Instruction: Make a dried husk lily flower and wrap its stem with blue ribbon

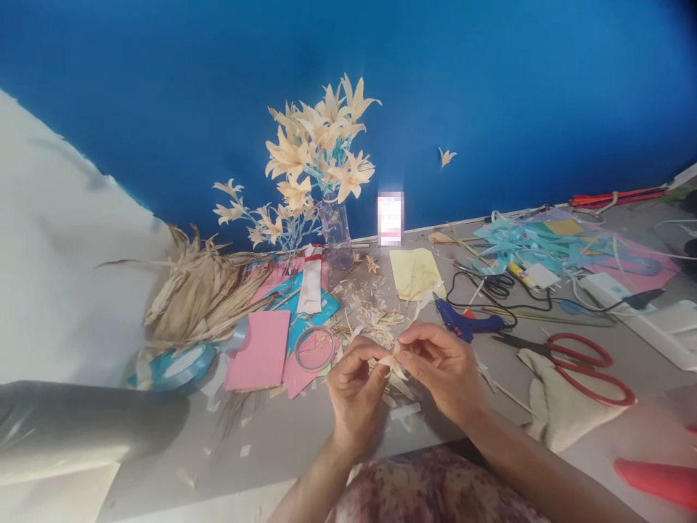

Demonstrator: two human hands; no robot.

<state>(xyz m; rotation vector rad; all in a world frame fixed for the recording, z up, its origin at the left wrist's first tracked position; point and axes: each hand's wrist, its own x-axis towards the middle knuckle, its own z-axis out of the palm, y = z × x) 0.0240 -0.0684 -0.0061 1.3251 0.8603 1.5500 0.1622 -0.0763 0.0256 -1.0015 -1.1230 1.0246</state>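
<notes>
Between my two hands, low over the table's front, is a small cream husk flower (393, 361) with pointed petals. My left hand (356, 385) pinches its left side between thumb and fingers. On the other side my right hand (443, 367) is closed too, thumb and forefinger pressed on the flower near its top. Fingertips hide part of it. Just beyond the hands lie husk scraps (375, 312). A blue glue gun (462, 319) rests close to my right hand, and red-handled scissors (577, 363) lie farther right on a folded cloth (566, 407).
Finished husk flowers (321, 138) stand in a clear vase (336, 232) at the back. Dried husks (190, 290), pink paper (258, 349), a tape roll (314, 349) and blue ribbon (182, 367) lie left. Cords, a power strip (642, 319) and teal strips (523, 243) crowd the right.
</notes>
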